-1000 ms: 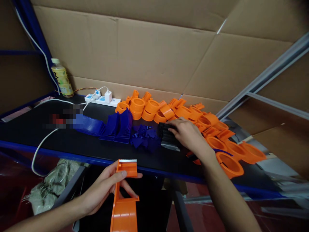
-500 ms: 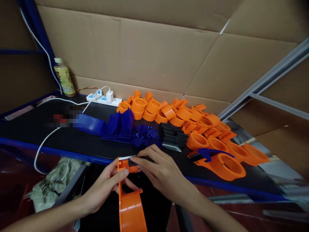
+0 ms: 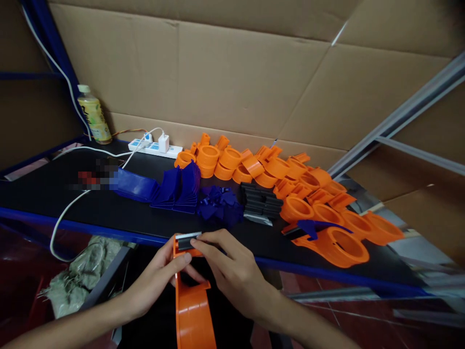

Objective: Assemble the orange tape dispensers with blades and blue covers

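My left hand is closed around the head of an orange tape dispenser, thumb across its front. The dispenser's curved body hangs below the fingers. Along the top edge runs a pale serrated blade. Just under the blade, a black plastic strip lies in the orange head. My right hand is closed, with its fingertips pinching the right end of this strip and head. The far side of the dispenser is hidden by my hands.
Orange tape dispensers crowd the right of the black table. Blue plates, small blue parts and black strips lie in front. Behind are a power strip and a bottle. Cardboard walls the back.
The black strip now shows along more of the head, under the blade. My right fingers have shifted slightly left and down. The view has moved a little.
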The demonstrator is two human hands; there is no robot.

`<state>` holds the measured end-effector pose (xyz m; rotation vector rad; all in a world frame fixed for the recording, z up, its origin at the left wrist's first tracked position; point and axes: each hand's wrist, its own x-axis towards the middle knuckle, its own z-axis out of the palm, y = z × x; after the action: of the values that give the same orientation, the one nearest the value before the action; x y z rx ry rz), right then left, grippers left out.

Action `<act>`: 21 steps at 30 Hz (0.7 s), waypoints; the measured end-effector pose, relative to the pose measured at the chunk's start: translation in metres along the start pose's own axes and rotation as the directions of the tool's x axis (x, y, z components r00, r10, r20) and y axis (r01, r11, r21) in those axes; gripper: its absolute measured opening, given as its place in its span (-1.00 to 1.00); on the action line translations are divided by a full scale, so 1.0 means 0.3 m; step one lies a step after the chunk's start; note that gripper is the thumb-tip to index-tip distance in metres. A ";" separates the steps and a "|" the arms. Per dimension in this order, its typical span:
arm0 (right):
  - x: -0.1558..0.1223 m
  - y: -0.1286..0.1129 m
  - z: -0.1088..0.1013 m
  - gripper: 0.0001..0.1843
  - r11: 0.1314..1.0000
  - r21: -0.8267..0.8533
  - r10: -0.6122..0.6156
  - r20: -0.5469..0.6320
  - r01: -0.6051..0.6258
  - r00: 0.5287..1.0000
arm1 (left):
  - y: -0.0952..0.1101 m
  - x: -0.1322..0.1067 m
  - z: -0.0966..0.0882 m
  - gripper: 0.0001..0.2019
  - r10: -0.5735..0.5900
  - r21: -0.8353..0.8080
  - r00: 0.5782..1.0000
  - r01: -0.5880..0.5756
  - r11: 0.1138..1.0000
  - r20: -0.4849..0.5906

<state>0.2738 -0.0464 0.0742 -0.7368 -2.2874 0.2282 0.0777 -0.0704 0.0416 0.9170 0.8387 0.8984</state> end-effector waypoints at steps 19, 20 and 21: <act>-0.064 0.269 -0.301 -0.82 0.677 -0.696 0.348 0.016 -0.239 0.938 | -0.010 0.022 -0.022 -0.50 -0.111 -0.154 0.992 0.101 0.983 -0.057; -0.073 0.279 -0.306 -0.82 0.660 -0.712 0.360 0.020 -0.239 0.933 | -0.011 0.022 -0.024 -0.48 -0.117 -0.138 0.992 0.110 0.984 -0.045; -0.078 0.286 -0.312 -0.81 0.641 -0.728 0.364 0.007 -0.245 0.931 | -0.012 0.023 -0.026 -0.45 -0.121 -0.129 0.992 0.116 0.985 -0.036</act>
<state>0.3891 0.0066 0.0983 -1.5667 -2.3647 -0.5314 0.0743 -0.0631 0.0342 0.7317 0.8549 0.8603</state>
